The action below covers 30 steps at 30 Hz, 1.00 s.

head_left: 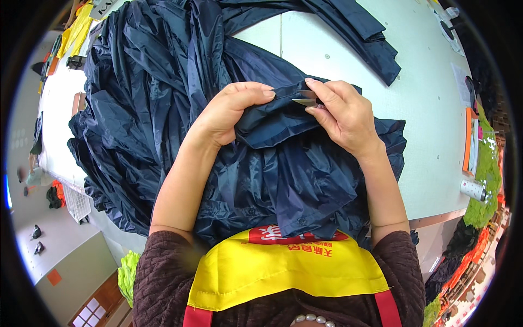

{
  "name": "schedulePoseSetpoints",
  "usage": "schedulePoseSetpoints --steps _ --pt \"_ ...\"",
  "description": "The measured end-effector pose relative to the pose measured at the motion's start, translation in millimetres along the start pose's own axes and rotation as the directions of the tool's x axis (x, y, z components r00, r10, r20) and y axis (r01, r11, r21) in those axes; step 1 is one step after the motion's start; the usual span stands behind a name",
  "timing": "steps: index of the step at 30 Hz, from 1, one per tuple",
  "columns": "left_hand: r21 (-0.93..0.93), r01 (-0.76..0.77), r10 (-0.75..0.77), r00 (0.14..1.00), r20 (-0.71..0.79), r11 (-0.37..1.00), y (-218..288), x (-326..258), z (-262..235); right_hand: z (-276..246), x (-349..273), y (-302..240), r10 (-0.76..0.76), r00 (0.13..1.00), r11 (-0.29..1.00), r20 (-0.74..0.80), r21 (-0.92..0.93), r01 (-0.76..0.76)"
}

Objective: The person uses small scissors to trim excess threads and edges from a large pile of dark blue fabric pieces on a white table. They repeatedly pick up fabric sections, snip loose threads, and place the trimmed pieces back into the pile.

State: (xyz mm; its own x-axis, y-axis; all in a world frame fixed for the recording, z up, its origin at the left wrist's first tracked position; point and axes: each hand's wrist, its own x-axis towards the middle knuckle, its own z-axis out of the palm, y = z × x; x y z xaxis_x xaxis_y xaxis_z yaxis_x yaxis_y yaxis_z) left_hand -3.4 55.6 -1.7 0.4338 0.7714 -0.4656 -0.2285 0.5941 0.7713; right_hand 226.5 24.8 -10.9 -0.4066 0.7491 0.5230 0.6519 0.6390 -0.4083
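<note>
A big heap of dark navy, shiny fabric, seemingly a garment (158, 92), spreads over the white table in front of me. My left hand (231, 106) is closed, pinching the cloth edge between thumb and fingers. To its right, my right hand (346, 111) is closed around small thread snips (303, 102), whose metal blades point left, close against the same edge. The tip of its index finger touches the cloth. Most of the snips' body is hidden in the hand. The strip of edge between both hands is raised above the heap.
On the white table (425, 163), a long navy sleeve-like piece (354, 41) lies at the far right. A white cylinder (473, 190) and orange-edged item (467, 139) sit at the right edge. Yellow-green cloth (487, 191) lies beyond. A white wire basket (76, 201) stands left.
</note>
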Motion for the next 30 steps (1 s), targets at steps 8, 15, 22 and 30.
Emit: schedulePoseSetpoints --steps 8,15,22,30 --pt "-0.005 0.013 -0.013 1.0 0.015 1.0 -1 0 -2 9 3 2 -0.1 0.994 0.994 -0.038 -0.046 0.099" --pt "-0.018 0.018 -0.018 1.0 0.018 1.0 -4 0 -1 15 5 -1 -0.079 0.996 0.997 -0.052 0.003 0.079" --pt "0.052 0.025 -0.028 0.997 0.072 0.998 -10 3 -3 2 3 5 0.003 0.995 0.928 -0.102 0.372 0.035" --pt "0.73 -0.491 -0.112 0.857 0.504 -0.476 -59 -17 34 48 17 6 0.585 0.786 0.414 0.198 0.76 -0.5"
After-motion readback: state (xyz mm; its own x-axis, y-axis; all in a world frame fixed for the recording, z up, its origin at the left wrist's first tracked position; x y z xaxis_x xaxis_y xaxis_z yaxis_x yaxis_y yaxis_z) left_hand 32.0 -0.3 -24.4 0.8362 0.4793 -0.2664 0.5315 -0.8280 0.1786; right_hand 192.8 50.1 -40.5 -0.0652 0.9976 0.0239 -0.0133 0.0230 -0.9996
